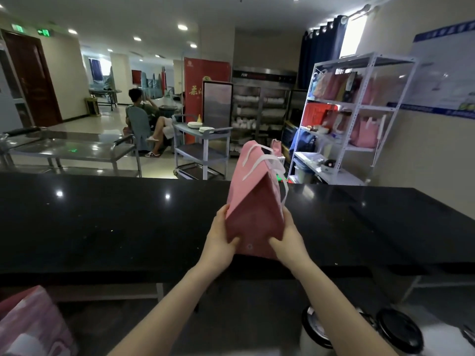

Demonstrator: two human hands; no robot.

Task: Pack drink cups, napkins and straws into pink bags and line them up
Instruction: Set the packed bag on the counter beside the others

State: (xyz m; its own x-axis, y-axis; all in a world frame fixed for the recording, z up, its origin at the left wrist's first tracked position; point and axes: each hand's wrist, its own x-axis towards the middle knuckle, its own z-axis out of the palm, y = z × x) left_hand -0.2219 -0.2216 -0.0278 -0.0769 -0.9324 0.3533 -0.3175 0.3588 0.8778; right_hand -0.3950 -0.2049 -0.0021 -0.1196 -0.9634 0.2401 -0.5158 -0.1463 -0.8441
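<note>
Head view: a pink bag [254,201] stands roughly upright on the black bench [102,222], long axis vertical, white handles [267,160] on top. The left hand [221,240] clasps the bag's lower left side, the right hand [289,240] its lower right, fingers [276,244] curled round both corners, equally near.
</note>
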